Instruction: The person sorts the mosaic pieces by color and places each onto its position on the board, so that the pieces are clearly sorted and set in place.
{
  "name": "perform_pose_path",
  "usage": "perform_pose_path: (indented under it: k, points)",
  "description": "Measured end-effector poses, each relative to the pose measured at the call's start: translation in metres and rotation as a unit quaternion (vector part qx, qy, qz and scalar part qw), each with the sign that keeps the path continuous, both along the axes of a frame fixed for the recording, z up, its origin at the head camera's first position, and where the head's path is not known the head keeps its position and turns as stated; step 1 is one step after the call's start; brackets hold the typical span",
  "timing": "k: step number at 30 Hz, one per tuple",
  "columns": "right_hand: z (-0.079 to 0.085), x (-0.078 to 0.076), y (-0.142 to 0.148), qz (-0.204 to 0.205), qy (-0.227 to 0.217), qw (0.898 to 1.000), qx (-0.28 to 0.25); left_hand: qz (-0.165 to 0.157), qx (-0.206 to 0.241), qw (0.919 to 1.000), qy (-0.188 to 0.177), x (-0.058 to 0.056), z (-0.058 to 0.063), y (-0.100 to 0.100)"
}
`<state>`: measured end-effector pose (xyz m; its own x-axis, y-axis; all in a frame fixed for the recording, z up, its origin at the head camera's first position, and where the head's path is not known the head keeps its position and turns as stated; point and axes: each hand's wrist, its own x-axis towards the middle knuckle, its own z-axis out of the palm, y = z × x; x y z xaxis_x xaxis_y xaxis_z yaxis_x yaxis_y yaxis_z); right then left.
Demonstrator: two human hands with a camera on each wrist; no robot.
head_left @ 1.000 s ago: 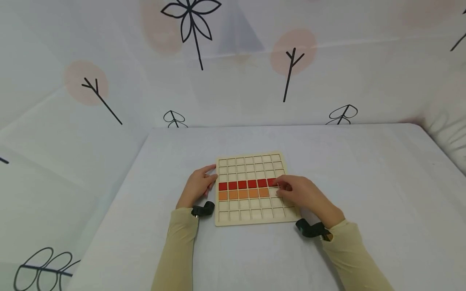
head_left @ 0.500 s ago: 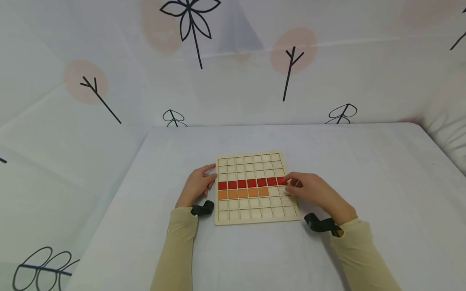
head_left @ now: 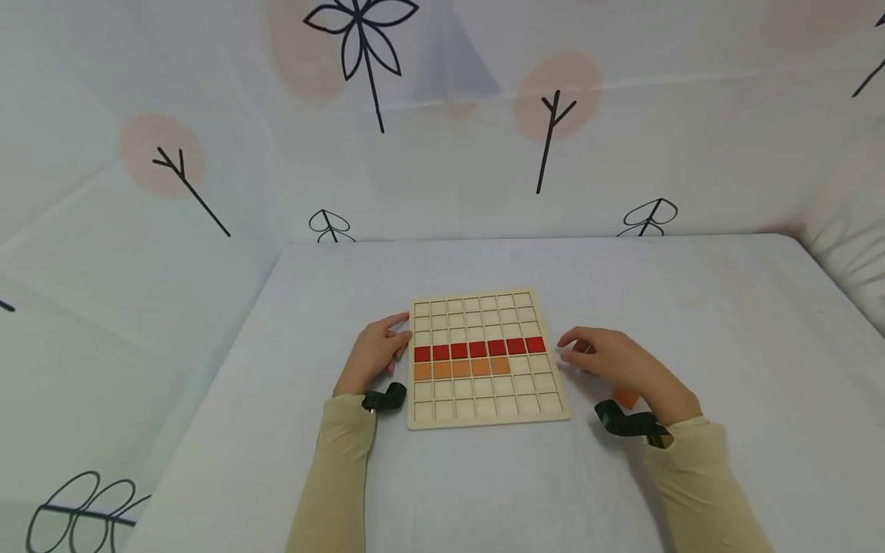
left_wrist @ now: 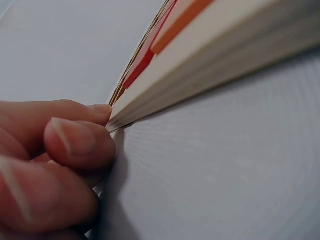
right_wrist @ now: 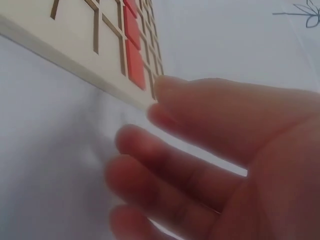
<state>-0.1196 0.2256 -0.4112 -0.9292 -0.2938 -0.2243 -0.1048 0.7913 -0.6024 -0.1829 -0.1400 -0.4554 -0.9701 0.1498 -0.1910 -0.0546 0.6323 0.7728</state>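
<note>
A pale square board with a raised grid lies on the white table. One full row of it holds several red tiles; the row nearer me has several orange tiles from the left, with bare cells at its right end. My left hand touches the board's left edge with its fingertips, also seen in the left wrist view. Just off the right edge hovers my right hand, fingers loosely bent and holding nothing in the right wrist view. A loose orange tile lies partly hidden beneath my right wrist.
A white cloth covers the table. Behind it hangs a pale curtain printed with plants. A black camera on my right wrist sits low over the table, and another camera is on the left wrist.
My right hand has slid rightward along the red row and off the board, uncovering the row's rightmost red tile. The loose orange tile has come into view. The left hand has stayed put.
</note>
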Motion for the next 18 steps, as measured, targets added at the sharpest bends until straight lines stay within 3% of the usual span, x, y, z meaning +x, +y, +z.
perform_pose_path:
  k: [8, 18]
  points:
    - [0.003, 0.005, 0.012, -0.015, -0.040, 0.999, 0.011, 0.003, 0.001, 1.0000, -0.006, 0.001, -0.002, 0.000]
    - [0.001, 0.008, 0.023, -0.007, -0.048, 0.998, 0.032, 0.012, 0.010, 0.9997, -0.018, 0.002, -0.003, 0.002]
